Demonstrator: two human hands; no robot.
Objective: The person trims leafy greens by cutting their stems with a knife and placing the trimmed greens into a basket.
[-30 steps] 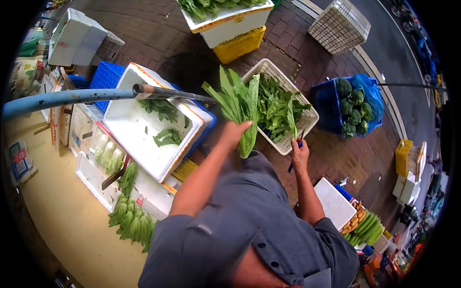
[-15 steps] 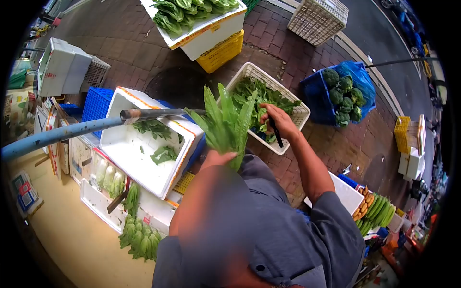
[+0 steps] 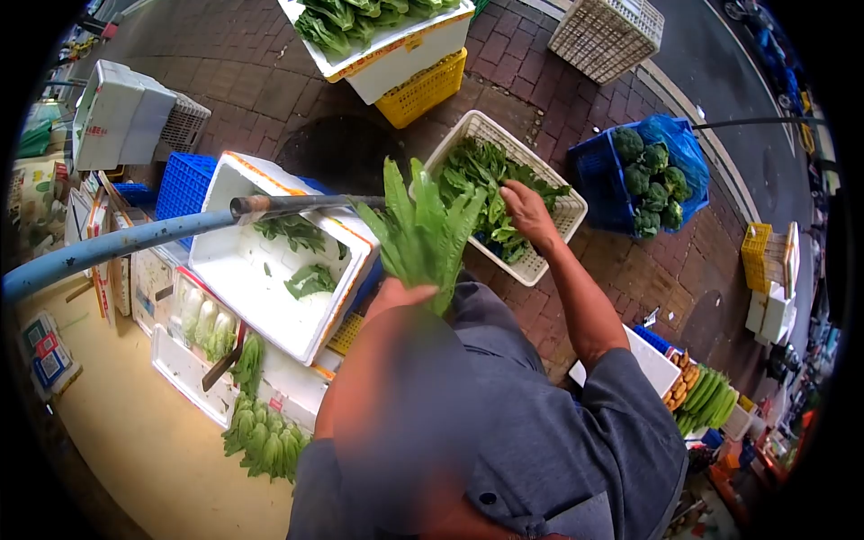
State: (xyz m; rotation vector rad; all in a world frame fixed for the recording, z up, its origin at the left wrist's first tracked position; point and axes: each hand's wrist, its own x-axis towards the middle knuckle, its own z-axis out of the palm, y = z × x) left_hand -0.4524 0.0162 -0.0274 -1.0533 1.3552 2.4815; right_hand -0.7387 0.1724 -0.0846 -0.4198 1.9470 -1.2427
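Note:
A bunch of long-leaf lettuce [image 3: 423, 229] stands upright in my left hand [image 3: 403, 293], which is closed around its base. The leaves fan out away from me. To the right, my right hand [image 3: 529, 216] is over the near right side of a cream plastic crate [image 3: 560, 236], its fingers curled down by the loose greens [image 3: 481, 180] inside. What those fingers hold, if anything, is hidden; no knife shows now. The blurred patch over my forearm hides part of the left wrist.
A white foam box [image 3: 261, 297] with a few leaves is at left, crossed by a blue metal pole [image 3: 117, 252]. A blue crate [image 3: 589, 166] of broccoli [image 3: 650, 184] stands right. Stacked boxes of greens [image 3: 405, 54] are ahead. Lettuces and pale cabbages [image 3: 211, 328] lie lower left.
The black-handled knife seen in my right hand has gone out of sight. That hand has turned and shifted slightly right. My left hand still holds the lettuce in nearly the same place.

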